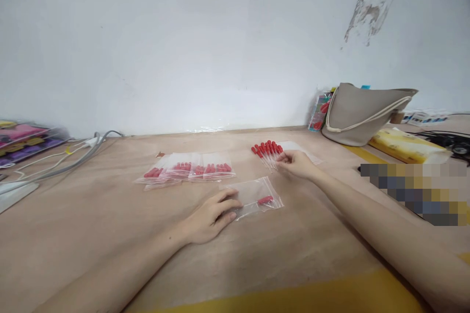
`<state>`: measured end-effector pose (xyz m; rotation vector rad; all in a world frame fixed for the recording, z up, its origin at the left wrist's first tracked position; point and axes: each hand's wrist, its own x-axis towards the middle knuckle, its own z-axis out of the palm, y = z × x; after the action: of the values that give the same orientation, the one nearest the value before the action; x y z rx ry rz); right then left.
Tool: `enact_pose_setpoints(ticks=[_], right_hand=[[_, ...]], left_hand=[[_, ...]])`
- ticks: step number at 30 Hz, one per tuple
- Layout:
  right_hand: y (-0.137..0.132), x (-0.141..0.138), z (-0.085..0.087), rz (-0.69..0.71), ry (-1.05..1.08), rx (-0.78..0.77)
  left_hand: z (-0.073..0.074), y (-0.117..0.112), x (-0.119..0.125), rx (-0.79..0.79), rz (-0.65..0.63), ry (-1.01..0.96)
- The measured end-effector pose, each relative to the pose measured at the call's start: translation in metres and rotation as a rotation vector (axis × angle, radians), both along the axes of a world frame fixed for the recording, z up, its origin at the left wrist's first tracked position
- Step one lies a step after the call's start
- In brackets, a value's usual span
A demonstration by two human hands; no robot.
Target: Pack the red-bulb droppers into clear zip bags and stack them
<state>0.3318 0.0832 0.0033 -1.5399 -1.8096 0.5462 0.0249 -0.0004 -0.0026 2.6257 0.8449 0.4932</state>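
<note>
A clear zip bag (253, 190) lies on the table with one red-bulbed dropper (265, 200) inside. My left hand (215, 215) holds its left end down, fingers curved and thumb on the plastic. Further back on the right, several droppers (270, 147) with red bulbs and thin clear stems lie fanned out. My right hand (295, 162) is at the right side of this group, thumb and fingertips pinched on a dropper whose stem is mostly hidden. Overlapping zip bags (183, 168) with red-bulbed droppers in them lie to the left, beyond my left hand.
A white sheet or bag (293, 146) lies behind my right hand. Along the right stand a grey bag (362, 112) with a cord, a colourful package (319, 110) and a yellow pack (407, 144). Cables (81, 149) and a tray of coloured items (31, 142) are at the left. A wall (220, 49) closes the back.
</note>
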Motion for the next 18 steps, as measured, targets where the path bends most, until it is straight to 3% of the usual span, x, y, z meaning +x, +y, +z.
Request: enact_pose_setpoints(ticks=[4, 9, 14, 18], right_hand=[[0.030, -0.023, 0.010, -0.228, -0.245, 0.101], [0.050, -0.047, 0.012, -0.403, -0.304, -0.034], [0.059, -0.056, 0.008, -0.432, -0.287, -0.072], [0.061, -0.059, 0.012, -0.365, -0.242, -0.075]], left_hand=[[-0.003, 0.002, -0.001, -0.004, 0.013, 0.014], [-0.002, 0.002, -0.002, -0.008, 0.013, 0.012], [-0.001, 0.001, -0.001, -0.013, -0.002, -0.020], [-0.002, 0.002, -0.001, -0.008, -0.002, -0.037]])
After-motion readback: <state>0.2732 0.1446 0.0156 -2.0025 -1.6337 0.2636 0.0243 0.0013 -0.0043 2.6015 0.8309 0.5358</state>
